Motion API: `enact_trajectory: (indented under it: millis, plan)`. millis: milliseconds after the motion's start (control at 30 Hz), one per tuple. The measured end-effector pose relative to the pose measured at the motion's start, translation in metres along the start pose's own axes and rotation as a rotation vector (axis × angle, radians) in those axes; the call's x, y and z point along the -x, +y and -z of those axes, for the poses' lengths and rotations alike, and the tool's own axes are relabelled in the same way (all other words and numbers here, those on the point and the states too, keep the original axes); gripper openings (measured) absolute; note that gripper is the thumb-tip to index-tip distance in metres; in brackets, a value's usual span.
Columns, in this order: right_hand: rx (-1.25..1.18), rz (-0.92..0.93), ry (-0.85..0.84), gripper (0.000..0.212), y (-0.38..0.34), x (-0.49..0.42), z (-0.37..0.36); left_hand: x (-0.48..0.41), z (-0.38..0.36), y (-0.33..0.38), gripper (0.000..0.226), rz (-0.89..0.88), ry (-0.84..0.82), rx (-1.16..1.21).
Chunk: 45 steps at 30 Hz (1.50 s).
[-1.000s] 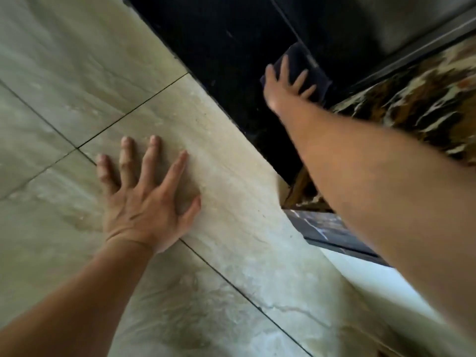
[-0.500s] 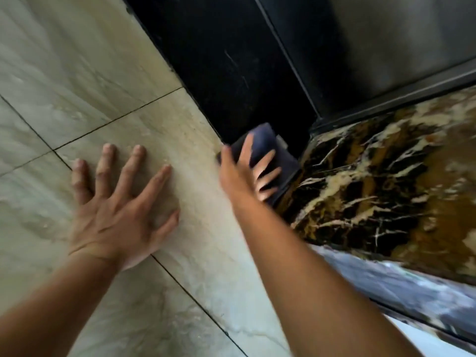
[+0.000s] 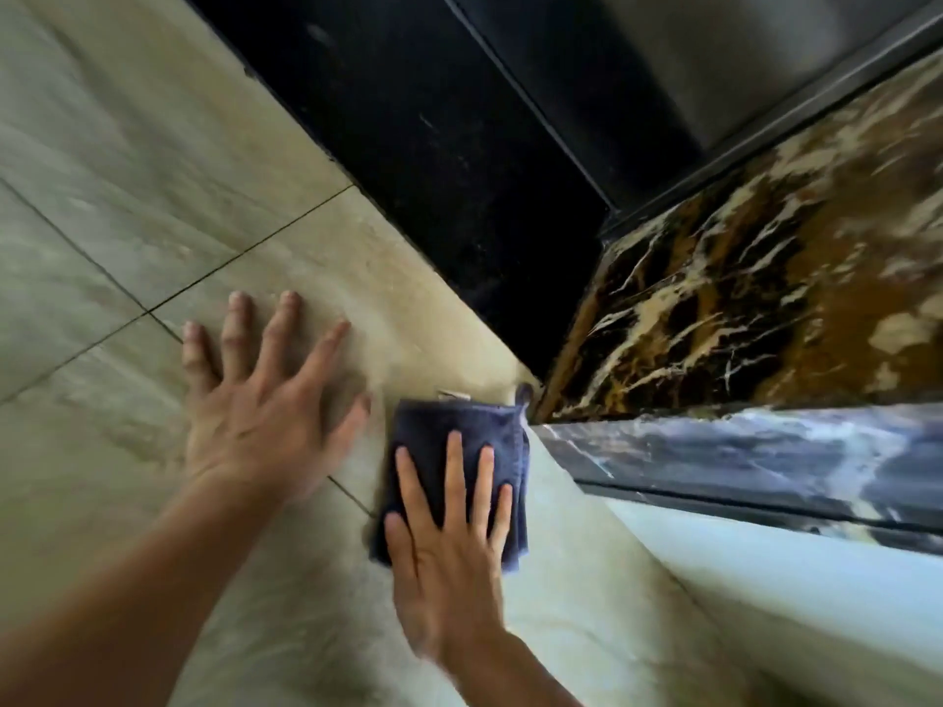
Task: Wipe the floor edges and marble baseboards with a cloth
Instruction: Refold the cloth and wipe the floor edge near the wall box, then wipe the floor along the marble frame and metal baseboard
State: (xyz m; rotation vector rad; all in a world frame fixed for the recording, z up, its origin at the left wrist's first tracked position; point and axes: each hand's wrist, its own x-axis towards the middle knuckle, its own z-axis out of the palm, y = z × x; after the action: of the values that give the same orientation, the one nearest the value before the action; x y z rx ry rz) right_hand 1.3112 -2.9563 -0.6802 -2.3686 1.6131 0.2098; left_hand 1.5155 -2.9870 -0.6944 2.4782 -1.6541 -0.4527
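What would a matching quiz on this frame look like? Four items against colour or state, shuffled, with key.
Items
1. left hand
2. right hand
3. cloth
4. marble baseboard

Descriptions
a. dark blue, folded
b. brown and black with pale veins
c. fingers spread on bare floor tile
d. pressed flat on top of the cloth

Pairs: 1-c, 2-d, 3-a, 4-b

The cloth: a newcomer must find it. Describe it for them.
Find the brown-and-gold marble baseboard on the right and follow it to its near corner. On the beige floor beside that corner lies the cloth, under the right hand. It alone is dark blue and fuzzy.
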Motion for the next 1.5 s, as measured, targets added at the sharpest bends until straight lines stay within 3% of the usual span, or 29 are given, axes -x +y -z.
enact_trajectory:
  millis: [167,300,367,433,500,567,700,767,867,967,1067,1167,1267,1367,1500]
  plan:
    - [-0.002,0.083,-0.111,0.053,0.010,0.018,-0.001,-0.001,-0.001,0.000,0.077,-0.023,-0.016,0.005]
    - [-0.314,0.136,-0.173,0.049,0.026,0.019,0.016,0.002,-0.002,0.000,0.075,-0.021,-0.052,-0.023]
    - [-0.578,0.083,-0.022,0.044,0.037,0.015,0.028,-0.001,0.006,0.007,0.075,0.022,-0.117,0.021]
    - [-0.564,-0.009,0.192,0.042,0.048,0.016,0.036,0.009,0.015,0.025,0.074,0.086,-0.122,0.139]
    - [-0.480,-0.125,0.183,0.049,0.051,0.019,0.040,0.038,0.013,0.045,0.071,0.053,-0.020,0.220]
    - [-0.509,-0.217,0.106,0.059,0.050,0.022,0.040,0.073,0.000,0.065,0.070,-0.011,0.040,0.145]
    - [-0.668,-0.369,0.128,0.077,0.050,0.012,0.043,0.099,-0.014,0.089,0.070,0.170,-0.010,0.218]
    - [-0.802,-0.531,0.072,0.070,0.050,0.005,0.045,0.093,-0.010,0.094,0.056,0.307,-0.060,0.367]
    - [-0.874,-0.600,-0.010,0.036,0.052,-0.005,0.047,0.078,-0.005,0.090,0.014,0.416,-0.150,0.516]
    - [-0.831,-0.562,-0.032,0.020,0.042,-0.012,0.064,0.072,0.010,0.085,0.011,0.374,-0.240,0.496]
    - [-0.826,-0.434,-0.077,0.019,0.020,-0.023,0.095,0.068,0.028,0.077,0.020,0.355,-0.342,0.608]
    - [-0.884,-0.251,-0.082,0.031,-0.014,-0.051,0.151,0.045,0.085,0.054,0.022,0.493,-0.321,0.912]
    - [-1.055,-0.130,-0.055,0.025,-0.058,-0.092,0.228,0.008,0.197,0.028,0.029,0.564,-0.155,1.114]
    - [-1.241,-0.029,-0.021,0.019,-0.110,-0.124,0.303,-0.027,0.322,0.003,0.031,0.508,-0.072,1.184]
    - [-1.360,0.067,0.032,0.020,-0.171,-0.166,0.373,-0.070,0.424,-0.026,0.033,0.411,-0.001,1.218]
